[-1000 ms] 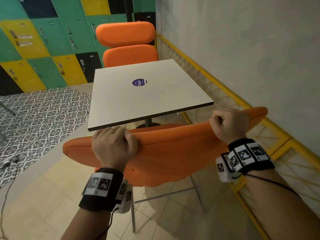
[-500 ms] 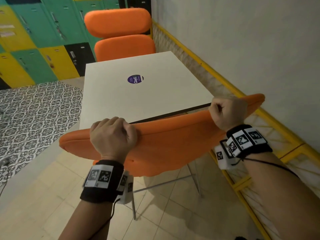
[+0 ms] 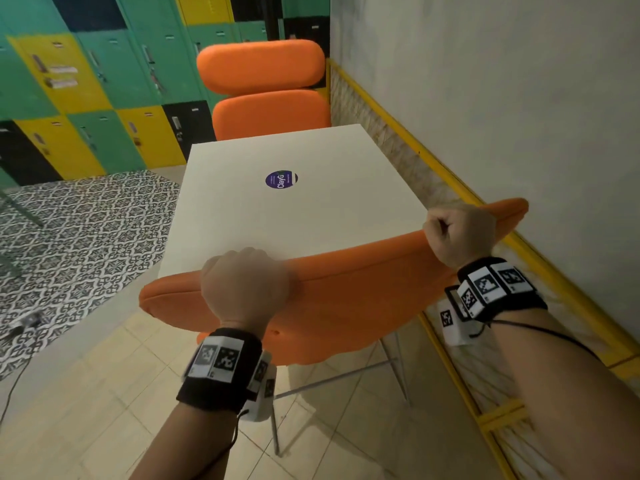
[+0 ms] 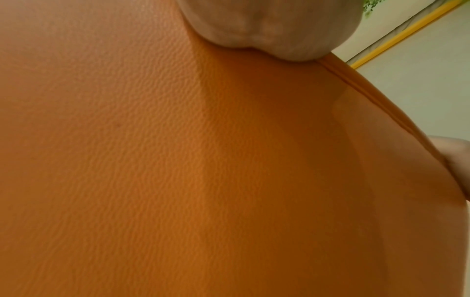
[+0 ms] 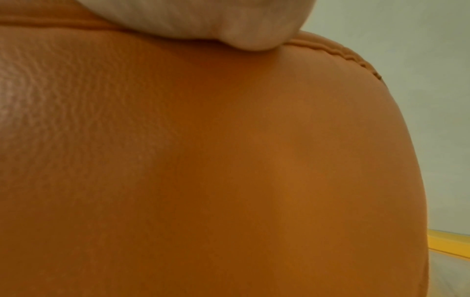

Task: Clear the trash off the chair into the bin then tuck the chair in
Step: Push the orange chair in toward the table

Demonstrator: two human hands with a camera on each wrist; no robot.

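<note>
Orange padded chair (image 3: 346, 292), grained leather, stitched seam, backrest top against near edge of white table (image 3: 311, 209). Left hand (image 3: 244, 284) and right hand (image 3: 459, 232) curled over backrest top. Tiled floor, coloured lockers (image 3: 104, 98) beyond.

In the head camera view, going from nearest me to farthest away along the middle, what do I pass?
Left hand gripping the near orange chair's backrest → white table → round purple sticker → far orange chair → coloured lockers.
</note>
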